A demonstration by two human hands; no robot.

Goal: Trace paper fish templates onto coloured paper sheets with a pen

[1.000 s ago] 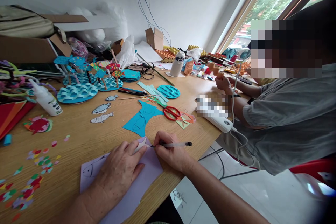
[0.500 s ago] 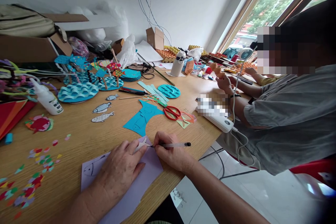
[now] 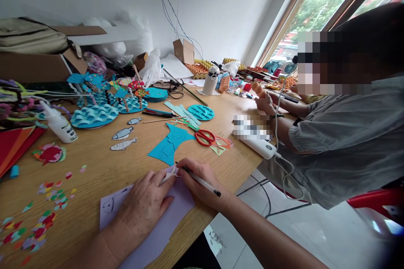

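Observation:
My left hand (image 3: 148, 197) lies on a sheet of purple paper (image 3: 164, 222), fingers flat and thumb spread. It presses down a small white fish cutout (image 3: 168, 174), whose tail end shows beyond the fingers; the rest is covered. A clear pen (image 3: 206, 185) with a black end is gripped in my right hand (image 3: 198, 180), its point turned away from me above the paper's far edge. The fingertips of that hand are at the cutout's tail. Drawn in black on the paper's left corner is a fish outline (image 3: 109, 205), partly under my left hand.
Beyond the paper lie blue paper scraps (image 3: 168, 145), red-handled scissors (image 3: 205, 138) and grey fish cutouts (image 3: 123, 133). A glue bottle (image 3: 59, 124) and confetti (image 3: 47, 218) are left. A power strip (image 3: 255, 143) sits at the right edge, beside a seated person (image 3: 341, 134).
The pen has swung round in my right hand: its black end came down towards me and its point went up. My right fingers shifted left onto the cutout's tail. My left hand stays put.

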